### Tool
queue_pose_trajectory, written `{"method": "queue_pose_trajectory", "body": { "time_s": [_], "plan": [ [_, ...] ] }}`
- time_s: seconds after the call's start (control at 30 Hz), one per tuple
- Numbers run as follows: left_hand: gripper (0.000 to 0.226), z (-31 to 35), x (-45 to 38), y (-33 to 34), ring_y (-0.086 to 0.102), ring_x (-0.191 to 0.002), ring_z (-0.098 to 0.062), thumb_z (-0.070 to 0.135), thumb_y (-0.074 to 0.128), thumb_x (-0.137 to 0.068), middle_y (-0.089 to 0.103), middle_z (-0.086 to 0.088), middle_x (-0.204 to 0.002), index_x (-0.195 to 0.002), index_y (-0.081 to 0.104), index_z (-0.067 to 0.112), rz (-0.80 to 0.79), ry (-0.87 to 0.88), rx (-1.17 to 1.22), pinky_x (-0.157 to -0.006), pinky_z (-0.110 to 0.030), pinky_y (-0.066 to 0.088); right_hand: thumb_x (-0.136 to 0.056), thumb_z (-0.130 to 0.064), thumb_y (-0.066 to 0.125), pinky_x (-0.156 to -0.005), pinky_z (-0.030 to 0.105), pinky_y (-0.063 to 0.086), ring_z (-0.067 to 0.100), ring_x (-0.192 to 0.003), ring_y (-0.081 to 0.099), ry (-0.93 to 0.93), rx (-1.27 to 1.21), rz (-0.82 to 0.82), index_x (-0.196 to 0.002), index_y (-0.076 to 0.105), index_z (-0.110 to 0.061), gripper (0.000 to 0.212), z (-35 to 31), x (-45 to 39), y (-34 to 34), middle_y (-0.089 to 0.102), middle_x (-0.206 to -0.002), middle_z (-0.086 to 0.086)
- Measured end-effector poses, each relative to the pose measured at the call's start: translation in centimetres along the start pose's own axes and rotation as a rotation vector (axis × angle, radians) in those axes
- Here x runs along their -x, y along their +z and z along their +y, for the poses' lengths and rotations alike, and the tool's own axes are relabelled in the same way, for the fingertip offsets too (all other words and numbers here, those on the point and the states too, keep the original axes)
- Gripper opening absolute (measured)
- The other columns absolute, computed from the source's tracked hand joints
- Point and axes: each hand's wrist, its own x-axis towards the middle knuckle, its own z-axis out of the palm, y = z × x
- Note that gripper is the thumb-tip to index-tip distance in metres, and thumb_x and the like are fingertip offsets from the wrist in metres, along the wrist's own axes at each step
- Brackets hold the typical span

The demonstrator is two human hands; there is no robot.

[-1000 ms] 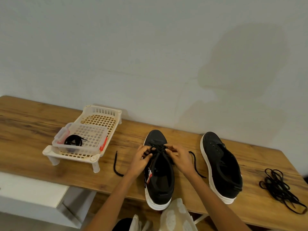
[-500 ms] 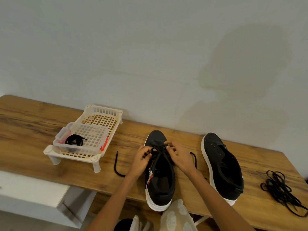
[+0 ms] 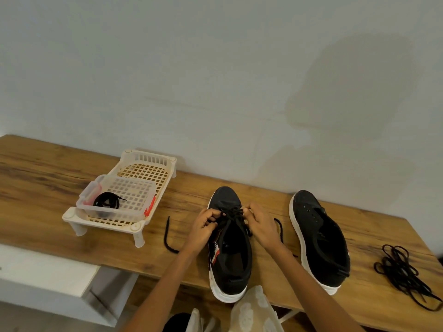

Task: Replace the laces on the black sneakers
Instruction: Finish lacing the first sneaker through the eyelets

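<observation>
wooden table (image 3: 60,185) bears sneaker (image 3: 231,255), both hands pinching its lace (image 3: 231,213).

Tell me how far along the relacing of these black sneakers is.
Done: old laces lie piled at the table's right end, and the right sneaker is bare of lace. In hand: the left hand and right hand pinch a lace at the near sneaker's front eyelets. Left: its upper eyelets, then the other shoe; a coiled lace waits in the clear box.

Single head-worn wide-angle view, forward and down over a wooden table (image 3: 239,188) toward a wall, at arm's reach.
</observation>
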Motion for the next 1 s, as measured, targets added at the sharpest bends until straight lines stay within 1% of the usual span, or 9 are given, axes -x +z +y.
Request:
{"method": "queue_pose_trajectory", "body": {
  "time_s": [0.07, 0.17, 0.4, 0.53, 0.6, 0.67, 0.7, 0.8, 1.0],
  "plan": [
    [0.037, -0.1, 0.0, 0.0, 0.054, -0.089, -0.016, -0.008, 0.050, -0.088, 0.057, -0.012, -0.104, -0.091, 0.064, 0.026, -0.009, 0.005, -0.005, -0.081, -0.019, 0.045, -0.098, -0.024, 0.047, -0.069, 0.011, 0.041, 0.002, -0.086, 0.056, -0.029, -0.036, -0.052, -0.091, 0.053, -0.037, 0.016, 0.0, 0.0, -0.3, 0.057, -0.095, -0.016],
    [0.025, 0.2, 0.0, 0.0, 0.055, -0.089, -0.015, 0.005, 0.056, -0.091, 0.058, -0.012, -0.101, -0.090, 0.064, 0.028, -0.006, 0.029, -0.040, -0.081, -0.023, 0.046, -0.096, -0.023, 0.051, -0.075, 0.008, 0.041, -0.001, -0.089, 0.053, -0.103, 0.029, -0.075, -0.106, 0.062, -0.026, 0.015, 0.2, -0.1, -0.2, 0.056, -0.100, -0.018],
    [0.002, 0.1, -0.1, -0.1, 0.054, -0.087, -0.016, 0.025, 0.060, -0.086, 0.056, -0.009, -0.096, -0.086, 0.061, 0.023, -0.006, 0.001, -0.014, -0.080, -0.027, 0.043, -0.095, -0.015, 0.054, -0.071, 0.005, 0.043, -0.001, -0.096, 0.056, 0.040, -0.153, -0.068, -0.106, 0.059, -0.030, 0.019, 0.6, 0.4, 0.1, 0.059, -0.103, -0.015],
    [0.019, 0.0, -0.2, -0.3, 0.049, -0.085, -0.017, 0.027, 0.060, -0.068, 0.048, -0.012, -0.089, -0.074, 0.055, 0.010, -0.052, -0.092, 0.179, -0.077, -0.020, 0.041, -0.093, -0.008, 0.054, -0.071, 0.006, 0.045, -0.001, -0.095, 0.057, 0.066, -0.185, -0.079, -0.105, 0.060, -0.030, 0.025, 0.8, 0.1, 0.0, 0.061, -0.103, -0.015],
    [0.004, 0.2, -0.4, -0.1, 0.052, -0.083, -0.011, 0.014, 0.056, -0.077, 0.052, -0.006, -0.090, -0.075, 0.055, 0.010, -0.042, -0.179, 0.258, -0.074, -0.016, 0.044, -0.093, -0.007, 0.052, -0.070, 0.013, 0.049, 0.003, -0.098, 0.059, 0.099, -0.235, -0.077, -0.093, 0.058, -0.027, 0.020, 0.9, 0.1, -0.1, 0.063, -0.104, -0.012],
    [0.013, 0.4, -0.4, 0.1, 0.054, -0.082, -0.009, 0.000, 0.050, -0.084, 0.055, -0.002, -0.091, -0.081, 0.056, 0.011, -0.013, -0.252, 0.340, -0.072, -0.018, 0.045, -0.092, -0.006, 0.051, -0.069, 0.016, 0.050, 0.004, -0.100, 0.059, 0.108, -0.284, -0.081, -0.086, 0.055, -0.023, 0.019, 0.8, 0.4, -0.2, 0.064, -0.106, -0.008],
    [0.003, 0.6, -0.3, 0.2, 0.053, -0.082, -0.010, 0.009, 0.055, -0.079, 0.054, -0.002, -0.090, -0.077, 0.054, 0.011, -0.003, -0.248, 0.353, -0.073, -0.019, 0.045, -0.092, -0.006, 0.052, -0.069, 0.014, 0.049, 0.004, -0.101, 0.059, 0.095, -0.280, -0.091, -0.085, 0.056, -0.024, 0.020, 0.7, 0.5, -0.3, 0.064, -0.106, -0.009],
    [0.030, 0.6, 0.2, 0.0, 0.050, -0.086, -0.013, 0.034, 0.059, -0.052, 0.048, -0.005, -0.089, -0.066, 0.048, 0.009, -0.011, -0.160, 0.379, -0.078, -0.022, 0.042, -0.091, -0.012, 0.059, -0.074, 0.008, 0.046, -0.002, -0.098, 0.057, 0.049, -0.230, -0.109, -0.088, 0.063, -0.028, 0.017, 0.4, 0.8, -0.4, 0.063, -0.101, -0.015],
    [0.015, 0.4, 0.8, -0.6, 0.057, -0.087, -0.014, 0.023, 0.051, -0.072, 0.059, -0.008, -0.090, -0.076, 0.059, 0.010, -0.049, -0.117, 0.334, -0.075, -0.017, 0.046, -0.090, -0.020, 0.062, -0.072, 0.004, 0.044, -0.006, -0.090, 0.056, 0.039, -0.147, -0.030, -0.099, 0.068, -0.028, 0.014, 0.1, 0.7, 0.1, 0.062, -0.096, -0.021]
  ]
}}
